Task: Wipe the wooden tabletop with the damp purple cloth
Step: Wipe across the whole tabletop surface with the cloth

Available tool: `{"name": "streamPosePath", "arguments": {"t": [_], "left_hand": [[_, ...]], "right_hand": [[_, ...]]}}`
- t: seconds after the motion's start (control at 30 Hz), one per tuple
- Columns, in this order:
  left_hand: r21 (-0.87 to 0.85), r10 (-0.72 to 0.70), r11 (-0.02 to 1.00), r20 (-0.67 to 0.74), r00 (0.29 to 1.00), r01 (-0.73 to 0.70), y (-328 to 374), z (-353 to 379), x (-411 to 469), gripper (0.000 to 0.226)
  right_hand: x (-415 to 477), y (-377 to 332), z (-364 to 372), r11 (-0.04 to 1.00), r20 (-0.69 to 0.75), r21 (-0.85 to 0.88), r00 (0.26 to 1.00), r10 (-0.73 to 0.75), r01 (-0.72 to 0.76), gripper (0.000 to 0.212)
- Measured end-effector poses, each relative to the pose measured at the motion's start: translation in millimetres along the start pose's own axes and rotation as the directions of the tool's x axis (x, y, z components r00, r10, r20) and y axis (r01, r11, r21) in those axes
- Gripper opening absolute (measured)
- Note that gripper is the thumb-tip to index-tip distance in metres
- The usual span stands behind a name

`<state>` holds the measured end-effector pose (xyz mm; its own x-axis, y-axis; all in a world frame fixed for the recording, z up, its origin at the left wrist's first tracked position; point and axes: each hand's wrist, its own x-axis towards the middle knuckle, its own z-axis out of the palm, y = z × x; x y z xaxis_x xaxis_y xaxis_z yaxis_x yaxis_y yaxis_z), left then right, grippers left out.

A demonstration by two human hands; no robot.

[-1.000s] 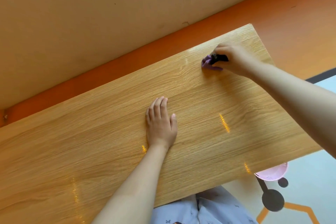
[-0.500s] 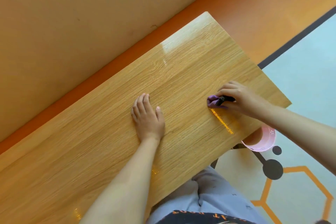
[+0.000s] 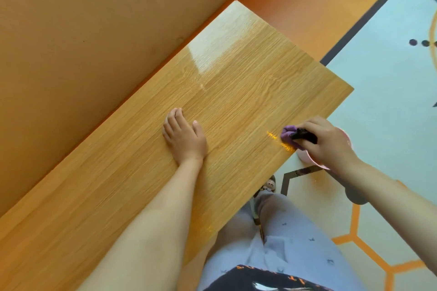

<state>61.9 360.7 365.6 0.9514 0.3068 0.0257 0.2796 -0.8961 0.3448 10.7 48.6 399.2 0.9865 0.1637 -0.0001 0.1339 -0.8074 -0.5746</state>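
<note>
— Two hands were at the wooden tabletop. How did the left hand lie?
— Flat near the tabletop's middle, fingers straight and close together, arm stretched out.
— And the right hand?
— Its fingers were curled round the purple cloth, pressing it down right by the tabletop's near edge.
— Any room to move?
— Lots of bare wood lay toward the tabletop's far corner. A pink bowl peeked out under that near edge.
</note>
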Motion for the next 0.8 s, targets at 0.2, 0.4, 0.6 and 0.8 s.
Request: {"name": "streamPosePath", "arguments": {"t": [0.2, 0.4, 0.6, 0.8], "left_hand": [[0.010, -0.026, 1.000, -0.008, 1.000, 0.026, 12, -6, -7, 0.049], [-0.065, 0.040, 0.997, 0.044, 0.998, -0.037, 70, 8, -37, 0.052], [0.015, -0.047, 0.999, 0.074, 0.996, 0.046, 85, 28, -43, 0.053], [0.023, -0.065, 0.998, 0.053, 0.996, 0.064, 85, 27, -42, 0.053]], "right_hand": [[-2, 4, 7, 0.997, -0.024, 0.029, 0.997, 0.068, -0.068, 0.015], [36, 57, -40, 0.974, -0.167, -0.001, 0.961, 0.222, -0.226, 0.010], [59, 94, -69, 0.941, -0.247, -0.010, 0.913, 0.324, -0.337, 0.010], [43, 40, -26, 0.994, -0.060, 0.086, 0.995, 0.075, -0.069, 0.020]]}}
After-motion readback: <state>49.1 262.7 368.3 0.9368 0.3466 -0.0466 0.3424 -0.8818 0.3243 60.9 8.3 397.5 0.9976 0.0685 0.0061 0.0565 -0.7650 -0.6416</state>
